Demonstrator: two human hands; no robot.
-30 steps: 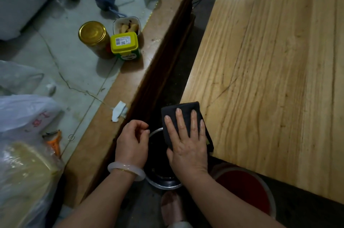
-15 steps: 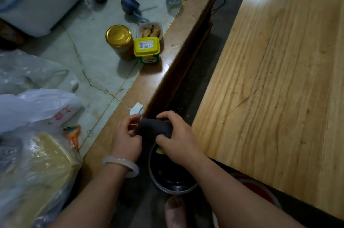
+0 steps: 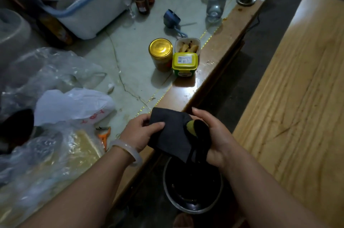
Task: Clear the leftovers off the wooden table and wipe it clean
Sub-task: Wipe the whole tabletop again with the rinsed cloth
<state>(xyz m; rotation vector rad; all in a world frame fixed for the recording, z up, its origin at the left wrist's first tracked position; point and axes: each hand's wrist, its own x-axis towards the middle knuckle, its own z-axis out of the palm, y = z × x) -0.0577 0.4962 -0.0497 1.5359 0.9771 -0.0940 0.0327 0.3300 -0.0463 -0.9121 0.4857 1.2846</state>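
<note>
Where a second ago the dark cloth (image 3: 171, 131) lay pressed flat at the near edge of the wooden table (image 3: 297, 97), it is now lifted clear of it and held in the lower centre of the frame, between both hands. The left hand (image 3: 141, 133) grips the cloth's left edge, thumb on top and fingers curled beneath. The right hand (image 3: 214, 134) is curled round the bunched right end, where a small yellow-green scrap (image 3: 190, 128) shows in the folds; whether it is food or part of the cloth cannot be told. Directly below, towards the bottom of the frame, stands a metal bowl (image 3: 193, 196) on the floor.

Assessment: the wipe stroke appears finished and the gathered matter is being carried over the bowl, probably to be shaken out. The visible part of the table, at the right of the frame, shows no leftovers, so the task looks well advanced.

Beyond, in the upper centre, a gold-lidded jar (image 3: 161, 49) and a yellow-lidded tub (image 3: 184, 60) stand touching on a separate surface; plastic bags (image 3: 70, 105) fill the left.
</note>
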